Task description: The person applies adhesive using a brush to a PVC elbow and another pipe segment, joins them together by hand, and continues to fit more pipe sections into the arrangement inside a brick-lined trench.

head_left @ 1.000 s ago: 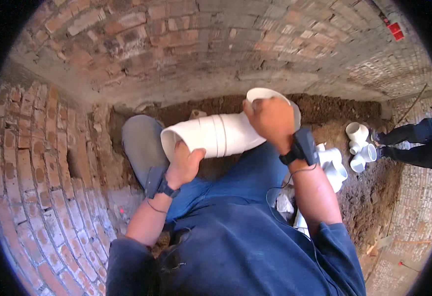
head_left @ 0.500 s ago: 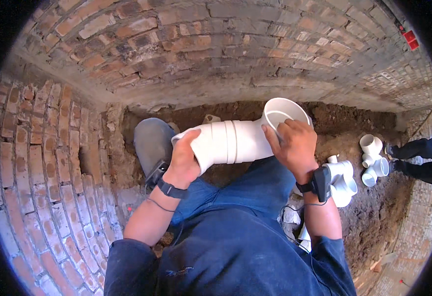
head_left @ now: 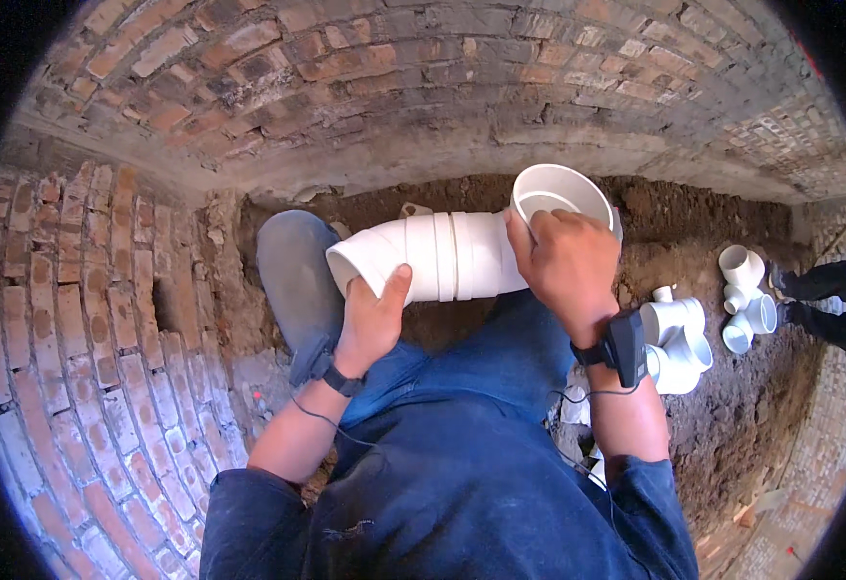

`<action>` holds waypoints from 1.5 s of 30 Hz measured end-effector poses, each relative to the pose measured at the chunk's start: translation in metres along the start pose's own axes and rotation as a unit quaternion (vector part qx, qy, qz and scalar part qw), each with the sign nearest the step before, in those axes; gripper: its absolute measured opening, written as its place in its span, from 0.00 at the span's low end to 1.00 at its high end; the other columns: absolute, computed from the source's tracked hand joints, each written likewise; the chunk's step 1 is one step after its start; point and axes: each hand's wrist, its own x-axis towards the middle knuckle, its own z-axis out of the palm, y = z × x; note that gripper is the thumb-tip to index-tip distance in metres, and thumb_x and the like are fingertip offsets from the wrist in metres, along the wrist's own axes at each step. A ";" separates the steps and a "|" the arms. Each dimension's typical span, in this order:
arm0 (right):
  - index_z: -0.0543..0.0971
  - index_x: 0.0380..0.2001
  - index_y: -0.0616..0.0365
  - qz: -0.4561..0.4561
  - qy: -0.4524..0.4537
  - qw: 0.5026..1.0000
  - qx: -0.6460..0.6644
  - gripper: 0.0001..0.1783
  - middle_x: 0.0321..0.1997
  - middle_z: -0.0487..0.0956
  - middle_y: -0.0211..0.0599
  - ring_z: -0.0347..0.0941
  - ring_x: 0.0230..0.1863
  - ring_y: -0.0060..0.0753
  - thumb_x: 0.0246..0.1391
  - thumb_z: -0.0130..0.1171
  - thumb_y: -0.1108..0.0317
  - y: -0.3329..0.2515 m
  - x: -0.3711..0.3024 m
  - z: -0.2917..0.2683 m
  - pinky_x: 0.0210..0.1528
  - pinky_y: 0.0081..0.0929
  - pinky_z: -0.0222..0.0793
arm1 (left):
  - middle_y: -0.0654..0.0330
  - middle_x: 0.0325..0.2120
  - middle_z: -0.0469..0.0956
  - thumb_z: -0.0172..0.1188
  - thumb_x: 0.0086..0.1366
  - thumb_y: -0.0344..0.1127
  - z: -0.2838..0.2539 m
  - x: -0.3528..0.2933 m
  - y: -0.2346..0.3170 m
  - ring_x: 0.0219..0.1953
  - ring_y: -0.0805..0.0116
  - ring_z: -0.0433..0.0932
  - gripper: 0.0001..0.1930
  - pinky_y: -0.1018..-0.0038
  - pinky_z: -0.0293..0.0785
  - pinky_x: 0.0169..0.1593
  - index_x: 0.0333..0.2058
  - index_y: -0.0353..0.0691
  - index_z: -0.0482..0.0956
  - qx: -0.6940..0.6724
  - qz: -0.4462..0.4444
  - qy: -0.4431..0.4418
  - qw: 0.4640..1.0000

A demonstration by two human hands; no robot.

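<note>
Two white plastic pipe fittings are joined end to end across my lap, with ringed collars meeting in the middle. Around the lower rim of the left pipe elbow (head_left: pixel 384 248) my left hand (head_left: pixel 372 319) is closed, thumb outside and fingers hidden in its open mouth. My right hand (head_left: pixel 574 266) grips the wide rim of the right pipe fitting (head_left: pixel 488 253), thumb outside and fingers bent into the opening. That opening faces up and away from me. A narrow tan line shows at the joint between the collars.
Several white pipe fittings (head_left: pixel 676 338) lie on the dirt to my right. More fittings (head_left: pixel 742 300) sit beyond them, beside another person's dark-clothed legs (head_left: pixel 824 309). Brick walls stand ahead (head_left: pixel 423 87) and at left (head_left: pixel 85 367). My knee (head_left: pixel 292 261) is close to the left elbow.
The left elbow has rolled so its open mouth shows. My left hand has moved from its outer side to the lower rim, fingers inside. The right opening sits slightly higher in view.
</note>
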 end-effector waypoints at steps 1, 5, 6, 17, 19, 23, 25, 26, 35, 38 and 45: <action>0.78 0.14 0.54 0.012 -0.016 1.000 -0.007 0.24 0.17 0.77 0.42 0.76 0.19 0.46 0.58 0.58 0.50 -0.001 0.003 0.000 0.22 0.41 0.70 | 0.48 0.41 0.81 0.54 0.72 0.43 -0.003 0.002 -0.001 0.45 0.59 0.79 0.19 0.66 0.72 0.51 0.48 0.29 0.77 0.041 0.014 -0.032 0.999; 0.80 0.16 0.54 0.027 -0.036 0.999 -0.018 0.26 0.17 0.79 0.45 0.77 0.19 0.48 0.59 0.55 0.47 0.000 0.008 0.002 0.22 0.42 0.72 | 0.47 0.41 0.81 0.54 0.72 0.43 -0.004 0.001 0.005 0.45 0.58 0.79 0.19 0.65 0.72 0.51 0.49 0.30 0.76 0.039 0.033 -0.041 0.998; 0.80 0.16 0.54 0.026 -0.036 0.999 -0.021 0.26 0.17 0.79 0.45 0.77 0.19 0.48 0.59 0.55 0.47 0.001 0.008 0.002 0.22 0.42 0.72 | 0.50 0.44 0.80 0.54 0.72 0.44 -0.005 0.002 0.010 0.47 0.61 0.78 0.21 0.66 0.71 0.53 0.51 0.30 0.75 0.055 -0.033 -0.056 0.996; 0.84 0.17 0.56 0.037 -0.081 0.995 -0.047 0.29 0.16 0.78 0.48 0.78 0.20 0.52 0.61 0.52 0.45 -0.005 0.019 0.003 0.25 0.44 0.75 | 0.54 0.45 0.79 0.54 0.71 0.45 -0.004 0.008 -0.013 0.47 0.65 0.77 0.22 0.69 0.71 0.51 0.52 0.29 0.74 -0.064 -0.019 -0.051 0.996; 0.84 0.17 0.55 0.038 -0.085 0.994 -0.052 0.28 0.16 0.78 0.49 0.78 0.20 0.52 0.60 0.52 0.46 -0.007 0.021 0.003 0.25 0.45 0.75 | 0.53 0.42 0.81 0.53 0.71 0.44 -0.005 0.007 -0.017 0.44 0.64 0.79 0.21 0.68 0.73 0.49 0.48 0.28 0.76 -0.011 -0.034 -0.032 0.999; 0.84 0.18 0.55 0.049 -0.079 0.993 -0.069 0.28 0.16 0.78 0.49 0.78 0.21 0.52 0.59 0.53 0.45 -0.005 0.021 0.007 0.26 0.46 0.75 | 0.50 0.26 0.81 0.57 0.69 0.41 0.005 0.001 -0.017 0.30 0.65 0.77 0.19 0.62 0.72 0.37 0.31 0.25 0.79 -0.018 0.010 0.017 1.000; 0.84 0.18 0.55 0.048 -0.077 0.993 -0.073 0.28 0.16 0.78 0.49 0.78 0.21 0.52 0.59 0.53 0.45 -0.005 0.023 0.009 0.26 0.46 0.75 | 0.47 0.25 0.80 0.57 0.69 0.42 0.004 0.002 -0.014 0.29 0.61 0.77 0.20 0.62 0.71 0.37 0.29 0.25 0.78 -0.025 0.008 0.021 0.999; 0.84 0.18 0.55 0.047 -0.075 0.993 -0.074 0.28 0.17 0.78 0.49 0.79 0.21 0.52 0.59 0.53 0.45 -0.007 0.025 0.010 0.26 0.46 0.75 | 0.47 0.24 0.80 0.57 0.69 0.42 0.001 0.006 -0.031 0.28 0.58 0.77 0.20 0.61 0.71 0.37 0.28 0.26 0.78 0.028 0.016 0.054 0.998; 0.84 0.17 0.55 0.039 -0.064 0.996 -0.048 0.28 0.16 0.78 0.49 0.78 0.21 0.52 0.59 0.54 0.45 -0.006 0.019 0.000 0.24 0.46 0.74 | 0.44 0.35 0.82 0.54 0.70 0.45 -0.001 -0.001 -0.003 0.38 0.59 0.79 0.21 0.60 0.72 0.44 0.37 0.27 0.79 0.041 -0.009 0.015 0.999; 0.83 0.17 0.56 0.056 -0.072 0.996 -0.021 0.28 0.16 0.77 0.49 0.77 0.21 0.55 0.59 0.55 0.46 0.001 0.010 -0.003 0.26 0.46 0.74 | 0.47 0.34 0.82 0.53 0.70 0.44 0.002 0.006 -0.002 0.38 0.59 0.79 0.20 0.60 0.71 0.47 0.41 0.28 0.79 0.007 0.011 -0.013 1.000; 0.78 0.16 0.62 0.087 -0.024 0.989 0.119 0.26 0.19 0.76 0.55 0.76 0.23 0.58 0.56 0.61 0.50 0.029 0.014 -0.018 0.26 0.46 0.71 | 0.46 0.34 0.81 0.51 0.70 0.46 -0.027 0.058 0.093 0.39 0.52 0.80 0.22 0.60 0.73 0.47 0.43 0.27 0.77 0.173 0.023 -0.136 0.975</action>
